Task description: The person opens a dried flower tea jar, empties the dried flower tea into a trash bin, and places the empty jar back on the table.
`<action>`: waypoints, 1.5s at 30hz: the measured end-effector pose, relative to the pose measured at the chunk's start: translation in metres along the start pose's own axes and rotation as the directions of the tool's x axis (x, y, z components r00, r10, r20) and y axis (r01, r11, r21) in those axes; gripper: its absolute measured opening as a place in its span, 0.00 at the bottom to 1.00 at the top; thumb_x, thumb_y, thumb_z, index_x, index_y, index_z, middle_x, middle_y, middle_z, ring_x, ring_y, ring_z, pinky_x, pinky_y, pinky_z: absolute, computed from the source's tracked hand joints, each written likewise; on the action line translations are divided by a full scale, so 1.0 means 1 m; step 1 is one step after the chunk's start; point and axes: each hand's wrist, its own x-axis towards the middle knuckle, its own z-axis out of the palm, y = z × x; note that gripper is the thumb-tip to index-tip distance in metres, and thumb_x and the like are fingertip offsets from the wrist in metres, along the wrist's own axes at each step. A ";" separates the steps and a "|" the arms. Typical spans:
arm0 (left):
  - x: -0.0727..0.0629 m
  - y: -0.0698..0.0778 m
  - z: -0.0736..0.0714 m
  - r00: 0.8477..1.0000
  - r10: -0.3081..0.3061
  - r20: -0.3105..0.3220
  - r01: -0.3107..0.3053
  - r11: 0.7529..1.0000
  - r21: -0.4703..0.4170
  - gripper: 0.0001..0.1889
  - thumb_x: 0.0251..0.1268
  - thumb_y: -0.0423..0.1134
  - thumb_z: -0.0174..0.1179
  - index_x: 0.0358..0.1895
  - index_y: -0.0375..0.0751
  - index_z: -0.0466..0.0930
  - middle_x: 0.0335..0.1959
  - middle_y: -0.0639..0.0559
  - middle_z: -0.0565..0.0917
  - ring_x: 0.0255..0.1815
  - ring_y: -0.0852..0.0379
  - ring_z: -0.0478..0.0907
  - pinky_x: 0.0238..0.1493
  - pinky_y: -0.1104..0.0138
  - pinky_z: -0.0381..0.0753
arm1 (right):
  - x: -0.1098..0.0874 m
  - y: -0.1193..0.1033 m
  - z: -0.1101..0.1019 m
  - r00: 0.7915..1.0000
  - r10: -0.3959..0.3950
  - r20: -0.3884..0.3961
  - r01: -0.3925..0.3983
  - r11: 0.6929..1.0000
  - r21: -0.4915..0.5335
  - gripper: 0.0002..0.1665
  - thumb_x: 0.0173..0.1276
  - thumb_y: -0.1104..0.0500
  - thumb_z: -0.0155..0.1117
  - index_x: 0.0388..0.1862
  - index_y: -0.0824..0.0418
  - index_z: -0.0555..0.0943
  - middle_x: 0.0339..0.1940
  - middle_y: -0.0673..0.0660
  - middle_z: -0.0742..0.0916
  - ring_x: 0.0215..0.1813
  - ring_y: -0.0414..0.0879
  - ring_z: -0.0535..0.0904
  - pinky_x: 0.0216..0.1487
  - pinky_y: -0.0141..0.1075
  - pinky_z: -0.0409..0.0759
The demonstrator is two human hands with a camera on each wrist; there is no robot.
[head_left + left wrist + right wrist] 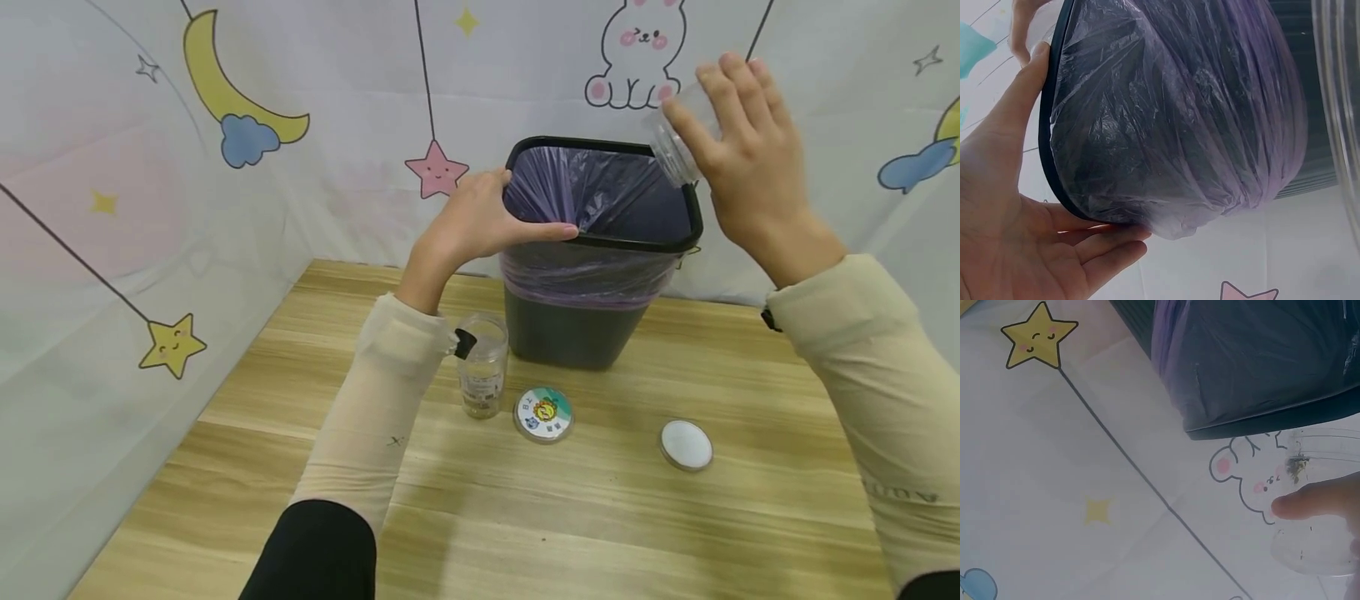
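A dark grey trash bin point(573, 333) with a black rim stands at the back of the table, lined with a purple translucent bag point(551, 183). My left hand point(480, 215) holds the bin's rim at its front left corner, thumb along the front edge and fingers around the left side. My right hand point(757, 158) grips a clear jar point(675, 154), tipped mouth-down over the bin's right rim. In the right wrist view, dark bits point(1298, 467) cling inside the jar near its mouth; much of the jar lies outside that view.
Beside the bin's left front, a second clear jar point(483, 367) stands upright, with a label low on it. A round lid with a sunflower picture point(543, 414) and a plain white lid point(686, 445) lie on the wooden table point(600, 517). Patterned white cloth point(360, 100) hangs behind.
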 end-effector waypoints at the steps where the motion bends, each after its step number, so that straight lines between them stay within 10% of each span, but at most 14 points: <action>1: 0.000 0.000 0.000 1.000 0.001 0.000 -0.001 1.000 0.000 0.65 0.39 0.80 0.65 0.78 0.40 0.58 0.75 0.48 0.64 0.75 0.54 0.60 0.70 0.60 0.65 | 0.001 -0.001 -0.001 1.000 -0.007 -0.010 0.007 1.000 -0.001 0.33 0.65 0.82 0.43 0.63 0.60 0.75 0.63 0.72 0.76 0.70 0.65 0.67 0.75 0.51 0.56; 20: -0.001 0.007 -0.002 1.000 0.000 -0.001 0.000 1.000 -0.014 0.66 0.39 0.78 0.66 0.78 0.39 0.55 0.77 0.47 0.61 0.76 0.55 0.57 0.71 0.61 0.63 | 0.001 0.002 -0.003 0.999 -0.045 0.022 0.045 0.999 0.005 0.31 0.66 0.80 0.45 0.63 0.60 0.76 0.66 0.69 0.75 0.73 0.62 0.64 0.76 0.50 0.55; 29: 0.000 0.010 -0.002 1.000 0.002 -0.003 -0.002 1.000 -0.018 0.66 0.39 0.79 0.66 0.78 0.39 0.55 0.77 0.48 0.61 0.76 0.56 0.57 0.71 0.61 0.63 | -0.006 0.004 -0.008 0.987 0.159 0.020 -0.158 0.987 -0.020 0.37 0.52 0.80 0.56 0.63 0.61 0.74 0.63 0.72 0.75 0.69 0.67 0.66 0.76 0.51 0.53; 32: 0.000 0.009 -0.002 1.000 0.000 -0.004 0.000 1.000 -0.016 0.66 0.39 0.79 0.66 0.78 0.39 0.55 0.77 0.48 0.61 0.77 0.55 0.56 0.71 0.60 0.63 | -0.009 0.003 -0.012 0.953 0.296 0.061 -0.297 0.955 0.018 0.42 0.47 0.76 0.67 0.65 0.63 0.72 0.63 0.72 0.75 0.69 0.66 0.65 0.75 0.52 0.54; 37: -0.001 0.008 0.000 1.000 0.004 -0.004 -0.004 1.000 -0.015 0.66 0.40 0.79 0.65 0.78 0.38 0.55 0.77 0.47 0.61 0.77 0.54 0.57 0.71 0.60 0.63 | -0.014 -0.001 -0.016 0.833 0.548 0.075 -0.553 0.826 0.109 0.49 0.43 0.67 0.82 0.66 0.64 0.71 0.62 0.67 0.77 0.65 0.63 0.67 0.70 0.47 0.58; 45: -0.002 0.000 0.002 1.000 -0.004 -0.023 0.004 1.000 -0.009 0.66 0.41 0.78 0.65 0.78 0.37 0.55 0.77 0.45 0.61 0.77 0.52 0.57 0.72 0.59 0.62 | -0.028 -0.003 -0.014 0.669 0.736 0.105 -0.736 0.638 0.227 0.52 0.41 0.61 0.87 0.67 0.58 0.70 0.65 0.55 0.78 0.61 0.43 0.59 0.63 0.37 0.57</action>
